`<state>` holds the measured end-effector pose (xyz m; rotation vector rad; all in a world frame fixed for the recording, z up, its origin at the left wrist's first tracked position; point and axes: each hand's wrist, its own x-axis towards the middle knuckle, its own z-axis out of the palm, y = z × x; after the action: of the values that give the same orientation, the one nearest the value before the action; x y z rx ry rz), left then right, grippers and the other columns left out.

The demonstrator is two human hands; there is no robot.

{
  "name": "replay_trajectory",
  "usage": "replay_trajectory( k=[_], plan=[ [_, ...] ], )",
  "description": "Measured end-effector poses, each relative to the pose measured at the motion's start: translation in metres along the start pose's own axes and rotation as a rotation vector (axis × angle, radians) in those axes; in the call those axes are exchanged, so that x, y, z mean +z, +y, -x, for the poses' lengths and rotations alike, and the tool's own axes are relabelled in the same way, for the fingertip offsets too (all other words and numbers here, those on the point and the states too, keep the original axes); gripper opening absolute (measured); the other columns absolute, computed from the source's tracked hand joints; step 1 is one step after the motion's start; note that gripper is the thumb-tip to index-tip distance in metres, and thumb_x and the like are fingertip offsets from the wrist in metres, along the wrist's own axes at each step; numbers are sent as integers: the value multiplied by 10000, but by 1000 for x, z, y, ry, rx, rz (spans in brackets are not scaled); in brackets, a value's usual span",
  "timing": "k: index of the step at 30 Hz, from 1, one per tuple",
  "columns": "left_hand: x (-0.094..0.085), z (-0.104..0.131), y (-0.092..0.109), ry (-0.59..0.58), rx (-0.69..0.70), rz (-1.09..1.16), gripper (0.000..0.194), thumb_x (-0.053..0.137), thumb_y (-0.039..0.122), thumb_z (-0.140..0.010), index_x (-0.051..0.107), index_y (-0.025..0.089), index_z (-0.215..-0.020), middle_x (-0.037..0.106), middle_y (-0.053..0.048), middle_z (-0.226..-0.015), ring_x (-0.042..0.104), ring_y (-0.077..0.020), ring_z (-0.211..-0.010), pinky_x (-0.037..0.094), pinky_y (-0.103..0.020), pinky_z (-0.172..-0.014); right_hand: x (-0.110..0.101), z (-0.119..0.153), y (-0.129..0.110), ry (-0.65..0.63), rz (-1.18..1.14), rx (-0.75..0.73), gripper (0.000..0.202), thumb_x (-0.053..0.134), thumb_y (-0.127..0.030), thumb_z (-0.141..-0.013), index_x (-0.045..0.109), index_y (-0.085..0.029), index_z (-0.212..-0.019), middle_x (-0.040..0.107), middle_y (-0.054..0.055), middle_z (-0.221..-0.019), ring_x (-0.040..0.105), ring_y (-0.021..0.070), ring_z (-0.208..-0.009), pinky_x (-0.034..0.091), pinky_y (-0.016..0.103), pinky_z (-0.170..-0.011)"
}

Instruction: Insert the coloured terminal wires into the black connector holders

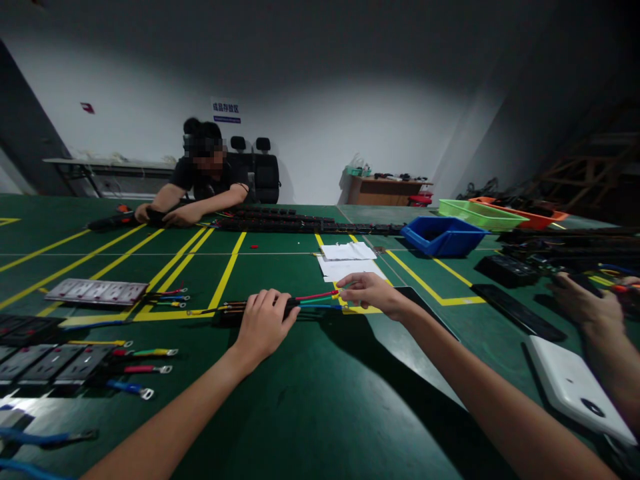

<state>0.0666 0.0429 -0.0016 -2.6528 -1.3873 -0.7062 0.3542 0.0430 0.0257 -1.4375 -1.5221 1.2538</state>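
My left hand (264, 325) presses down on a black strip-shaped part (231, 313) lying on the green table (310, 407), fingers curled over its right end. Red, green and blue wires (317, 301) run out of that end to the right. My right hand (367, 291) pinches the far ends of these wires near a yellow floor-style line. Both arms reach forward from the bottom of the view.
Socket strips with coloured lugged wires (95, 291) lie at left. White papers (347, 260), a blue bin (443, 237), green and orange trays sit beyond. A white device (575, 387) lies right. Another person's hands (583, 303) work at right; a seated person (205, 187) works opposite.
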Motion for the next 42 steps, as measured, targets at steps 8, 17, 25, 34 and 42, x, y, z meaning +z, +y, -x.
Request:
replay_trajectory(
  k=[8, 17, 25, 34, 42],
  plan=[
    [0, -1, 0, 14, 9, -35, 403, 409, 460, -1013, 642, 172, -1170, 650, -102, -1090, 581, -266, -1018, 456, -452, -887, 3, -2, 4, 29, 15, 73, 449, 867, -404, -636, 679, -154, -957, 660, 6, -695, 526, 96, -568, 334, 207, -471],
    [1, 0, 0, 16, 8, -3, 408, 400, 470, -1014, 645, 181, -1163, 652, -95, -1091, 582, -259, -1016, 462, -450, -889, 3, 0, -1, 6, -80, 19, 432, 852, -390, -648, 675, -157, -966, 648, 1, -708, 497, 78, -552, 295, 200, -457],
    [0, 0, 0, 6, 6, 8, 410, 390, 469, -1016, 640, 183, -1171, 653, -101, -1092, 581, -264, -1020, 462, -457, -889, 3, 0, 3, 7, -123, 99, 486, 873, -377, -629, 661, -167, -1013, 673, 11, -741, 498, 82, -553, 279, 207, -458],
    [-1, -1, 1, 6, 7, -33, 392, 401, 455, -1015, 637, 181, -1165, 650, -104, -1093, 575, -265, -1018, 452, -445, -885, 3, 0, 2, -18, -142, 60, 461, 859, -396, -658, 670, -165, -1009, 652, -3, -759, 492, 71, -574, 288, 192, -462],
    [-1, 0, 1, -2, -3, -15, 407, 393, 466, -1016, 637, 178, -1170, 650, -101, -1099, 580, -265, -1029, 452, -451, -894, 6, -2, 6, 21, -7, 112, 456, 885, -399, -622, 672, -157, -945, 659, 6, -727, 540, 103, -600, 313, 199, -466]
  ],
)
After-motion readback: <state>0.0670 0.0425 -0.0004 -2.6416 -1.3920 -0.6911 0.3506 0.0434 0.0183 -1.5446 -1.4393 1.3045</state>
